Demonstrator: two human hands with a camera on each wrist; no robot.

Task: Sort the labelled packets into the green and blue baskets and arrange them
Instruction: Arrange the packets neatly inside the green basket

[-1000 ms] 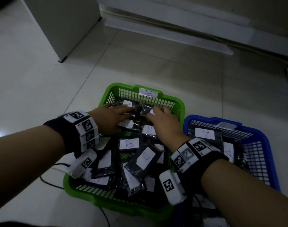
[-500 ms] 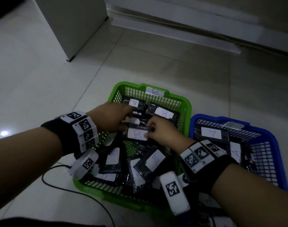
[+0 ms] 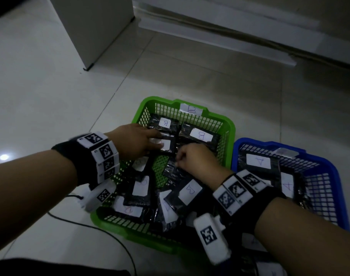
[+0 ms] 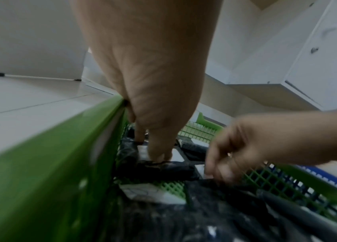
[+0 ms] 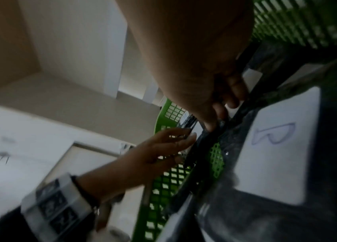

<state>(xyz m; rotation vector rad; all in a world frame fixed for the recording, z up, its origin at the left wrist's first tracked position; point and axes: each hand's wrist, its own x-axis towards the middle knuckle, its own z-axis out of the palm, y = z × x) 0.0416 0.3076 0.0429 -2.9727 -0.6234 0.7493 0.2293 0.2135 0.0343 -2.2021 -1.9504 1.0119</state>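
From the head view, the left hand [image 3: 134,140] lays straight fingers on a black plastic packet with a white label [image 3: 166,145] inside the green mesh basket [image 3: 229,126]; the blue mesh basket [image 3: 338,176] sits beside. Left wrist view: the right hand [image 4: 236,152] hangs curled above other packets. Right wrist view: its fingers [image 5: 215,121] pinch a dark packet edge [image 5: 207,140].

I'm kneeling over a pale glossy tiled floor [image 3: 50,92]. On it sits the green plastic lattice basket [image 3: 230,129], and touching its right side the blue plastic lattice basket [image 3: 337,188]. A thin black cable [image 3: 102,232] snakes over the tiles at my near left. A white cabinet [image 3: 94,26] stands far left.
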